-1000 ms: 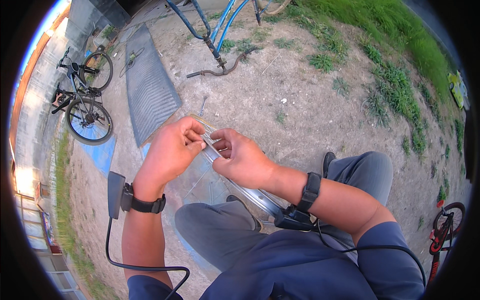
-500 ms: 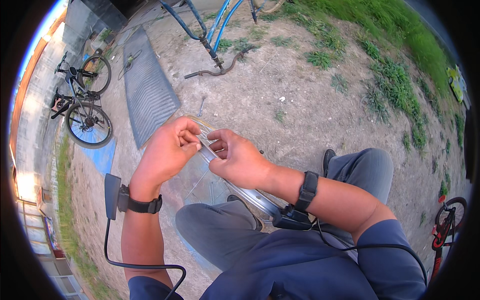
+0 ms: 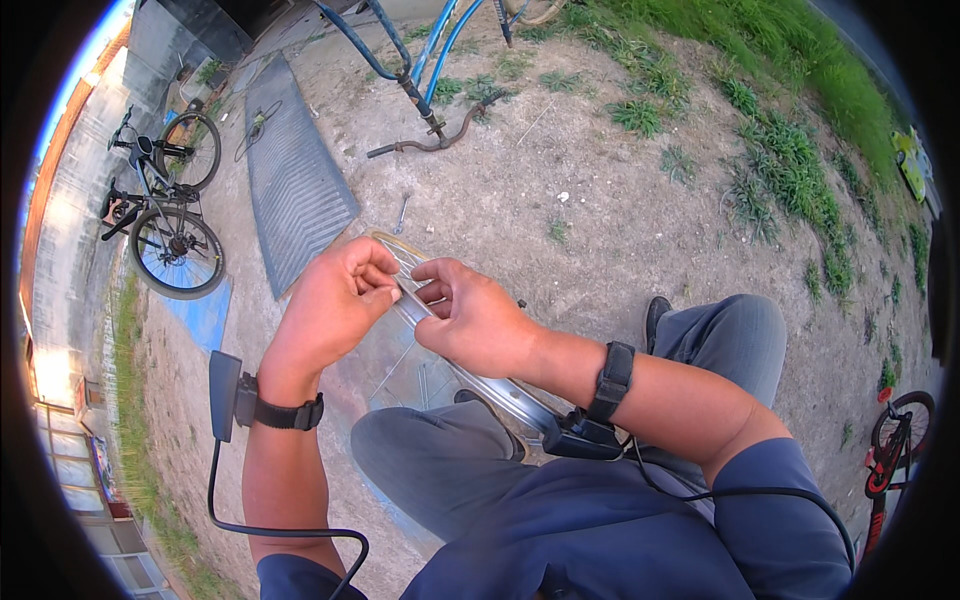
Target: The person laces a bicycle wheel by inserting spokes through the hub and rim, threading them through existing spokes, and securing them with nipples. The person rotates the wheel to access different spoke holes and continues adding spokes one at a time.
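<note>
A silver bicycle wheel rim (image 3: 512, 400) slants from near my lap up to my hands, seen almost edge-on. Thin spokes show inside its far end. My left hand (image 3: 332, 305) is closed at the rim's left side, thumb and forefinger pinched together; whatever is between the fingertips is too small to make out. Across from it, my right hand (image 3: 478, 318) curls its fingers over the rim, with the thumb along the near side. Its palm hides part of the rim. Loose spokes (image 3: 424, 385) appear on the ground beyond my knee.
A wrench (image 3: 403, 210) lies on the dirt beyond my hands, beside a ribbed grey mat (image 3: 300, 190). Farther off are a blue bicycle frame (image 3: 415, 85) with a rusty handlebar (image 3: 440, 145), a dark bicycle (image 3: 165, 200) at left and a red one (image 3: 890, 445) at right.
My hands have barely shifted at the rim, and both keep the same grip. The view has moved very slightly.
</note>
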The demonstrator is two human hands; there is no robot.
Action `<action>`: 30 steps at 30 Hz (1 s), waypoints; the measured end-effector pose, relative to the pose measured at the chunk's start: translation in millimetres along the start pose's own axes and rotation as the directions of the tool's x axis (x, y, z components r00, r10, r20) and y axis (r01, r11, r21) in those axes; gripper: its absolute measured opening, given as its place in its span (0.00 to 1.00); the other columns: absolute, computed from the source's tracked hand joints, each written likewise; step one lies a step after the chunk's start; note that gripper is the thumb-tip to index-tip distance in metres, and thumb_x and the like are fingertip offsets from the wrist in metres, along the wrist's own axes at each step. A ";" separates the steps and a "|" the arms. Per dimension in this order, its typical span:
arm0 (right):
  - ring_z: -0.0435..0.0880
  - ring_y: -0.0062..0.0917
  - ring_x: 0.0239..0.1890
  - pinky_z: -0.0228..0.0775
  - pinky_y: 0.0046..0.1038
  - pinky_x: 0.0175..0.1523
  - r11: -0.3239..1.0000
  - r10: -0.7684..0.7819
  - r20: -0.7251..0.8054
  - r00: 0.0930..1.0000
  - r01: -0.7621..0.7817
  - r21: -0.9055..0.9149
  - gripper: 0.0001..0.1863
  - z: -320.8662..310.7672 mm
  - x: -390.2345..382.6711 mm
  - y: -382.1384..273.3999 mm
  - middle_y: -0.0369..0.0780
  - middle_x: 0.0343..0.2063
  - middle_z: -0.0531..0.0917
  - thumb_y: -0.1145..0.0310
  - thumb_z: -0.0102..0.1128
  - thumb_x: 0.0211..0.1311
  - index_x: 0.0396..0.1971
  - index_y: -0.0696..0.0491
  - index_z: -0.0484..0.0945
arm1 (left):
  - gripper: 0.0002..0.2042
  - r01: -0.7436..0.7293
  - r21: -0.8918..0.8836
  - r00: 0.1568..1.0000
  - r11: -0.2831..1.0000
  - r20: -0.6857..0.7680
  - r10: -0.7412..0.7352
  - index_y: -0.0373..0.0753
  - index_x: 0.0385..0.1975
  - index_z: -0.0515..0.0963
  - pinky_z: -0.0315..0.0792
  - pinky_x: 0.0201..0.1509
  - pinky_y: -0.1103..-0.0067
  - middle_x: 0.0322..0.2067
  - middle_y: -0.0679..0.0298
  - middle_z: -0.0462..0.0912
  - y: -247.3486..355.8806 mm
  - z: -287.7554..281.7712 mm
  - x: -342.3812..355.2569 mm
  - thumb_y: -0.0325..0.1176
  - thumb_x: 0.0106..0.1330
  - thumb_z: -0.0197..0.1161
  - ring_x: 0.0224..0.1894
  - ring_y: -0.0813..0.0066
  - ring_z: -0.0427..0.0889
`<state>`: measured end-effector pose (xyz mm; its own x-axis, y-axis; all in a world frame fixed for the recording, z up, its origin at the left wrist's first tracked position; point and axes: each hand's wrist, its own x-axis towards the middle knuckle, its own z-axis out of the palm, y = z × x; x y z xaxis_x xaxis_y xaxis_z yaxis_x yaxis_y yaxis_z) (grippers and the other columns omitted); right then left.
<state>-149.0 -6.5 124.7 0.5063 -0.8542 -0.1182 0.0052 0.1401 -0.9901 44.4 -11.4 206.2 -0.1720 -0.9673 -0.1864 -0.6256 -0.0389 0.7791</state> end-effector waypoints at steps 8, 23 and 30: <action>0.87 0.37 0.54 0.80 0.34 0.60 0.999 -0.036 -0.023 0.999 0.036 -0.004 0.34 3.2 -0.3 3.4 0.52 0.51 0.85 0.69 0.65 0.60 0.66 0.66 0.69 | 0.13 0.035 -0.016 0.999 0.999 0.032 -0.035 0.30 0.47 0.78 0.78 0.42 0.82 0.34 0.64 0.85 -2.2 -5.6 2.4 0.18 0.64 0.69 0.36 0.82 0.82; 0.88 0.39 0.53 0.81 0.35 0.59 0.999 -0.044 -0.038 0.998 0.045 0.007 0.36 4.5 1.3 4.9 0.53 0.50 0.86 0.67 0.66 0.59 0.66 0.66 0.69 | 0.11 0.026 0.035 1.000 0.999 -0.016 -0.025 0.32 0.43 0.80 0.76 0.39 0.80 0.33 0.66 0.84 -5.6 -3.4 -0.4 0.22 0.62 0.72 0.34 0.83 0.80; 0.85 0.31 0.55 0.80 0.31 0.59 1.000 -0.009 0.005 1.000 0.009 0.021 0.34 2.2 1.7 1.4 0.50 0.54 0.82 0.75 0.63 0.62 0.68 0.66 0.66 | 0.07 -0.061 0.229 0.994 0.972 -0.074 0.080 0.33 0.32 0.84 0.72 0.34 0.80 0.30 0.68 0.84 -8.1 -3.1 -2.2 0.28 0.61 0.75 0.31 0.83 0.77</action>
<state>-146.2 -6.6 123.3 0.5107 -0.8528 -0.1091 0.0280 0.1434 -0.9893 52.2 -9.7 202.2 -0.1647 -0.9832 -0.0785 -0.7714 0.0788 0.6314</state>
